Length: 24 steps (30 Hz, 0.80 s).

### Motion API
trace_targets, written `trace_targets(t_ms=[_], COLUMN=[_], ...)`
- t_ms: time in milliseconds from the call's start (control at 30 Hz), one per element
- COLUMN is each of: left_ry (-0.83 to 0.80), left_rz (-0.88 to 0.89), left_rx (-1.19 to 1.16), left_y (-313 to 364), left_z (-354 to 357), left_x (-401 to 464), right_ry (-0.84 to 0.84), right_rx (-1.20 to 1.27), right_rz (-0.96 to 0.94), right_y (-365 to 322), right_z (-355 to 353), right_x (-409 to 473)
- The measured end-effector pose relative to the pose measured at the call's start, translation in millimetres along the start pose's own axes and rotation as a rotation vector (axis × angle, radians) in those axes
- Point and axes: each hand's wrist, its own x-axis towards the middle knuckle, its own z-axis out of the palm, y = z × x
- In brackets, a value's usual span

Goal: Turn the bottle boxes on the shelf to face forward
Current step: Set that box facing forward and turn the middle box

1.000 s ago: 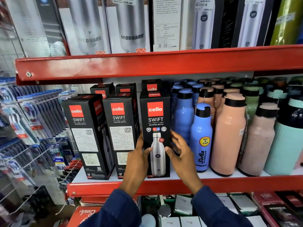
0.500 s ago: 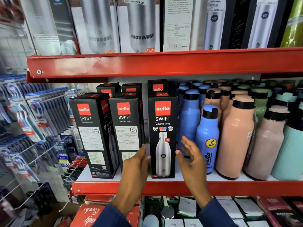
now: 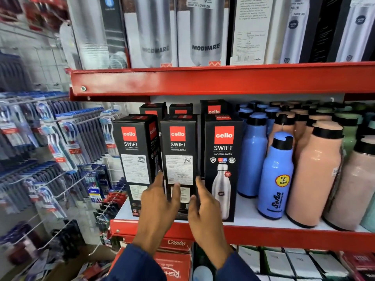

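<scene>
Both our hands are on the middle cello SWIFT box (image 3: 179,159), front row of the red shelf (image 3: 263,234). Left hand (image 3: 160,201) is at the box's left edge, fingers up along the side, thumb across the lower front panel. Right hand (image 3: 205,207) is at its right edge, fingers slipped into the gap beside the next box. Both hands are loosely spread with the box between them; we can't tell whether the grip is firm, and motion blur hides the fingertips.

The middle box shows its white spec-label side to us, with the ISI mark. Just left of our left hand, the left SWIFT box (image 3: 136,159) shows the same label side and stands turned at an angle, with a second face visible. Just right of our right hand, the right SWIFT box (image 3: 223,169) shows the steel bottle picture, square to us. All three stand upright, close together, bases near the shelf lip. More cello boxes stand behind them.

Further right of the right hand: blue bottles (image 3: 276,179), one marked Hot & Cold, then peach bottles (image 3: 316,175). Above our hands, MODWARE boxes (image 3: 203,33) on the upper shelf. Well left of the left hand, toothbrush packs (image 3: 67,142) on wire hooks.
</scene>
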Motion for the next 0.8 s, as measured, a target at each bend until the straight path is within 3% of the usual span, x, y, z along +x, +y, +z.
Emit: trace_targets(t_ms=[233,433,667,800], left_ry=[-0.074,-0.061,0.053,-0.009], left_rz=[-0.086,-0.116,-0.054,-0.045], left_rx=[-0.224,-0.443,-0.484,-0.578], left_y=[-3.0,-10.9,-9.9,-18.5], left_z=[-4.7,-12.0,-29.0,-40.1], left_x=[2.2,-10.3,-9.2,-7.7], right_ry=[0.065,0.215,0.267,0.422], right_rx=[0.011,0.158,0.300,0.313], right_rz=[0.108,-0.005,-0.103,-0.117], right_y=[-0.2,-18.2,-35.0,-33.6], right_z=[7.7,2.3,-2.9,-20.0], right_x=[5.6,-15.0,-26.2,-25.5])
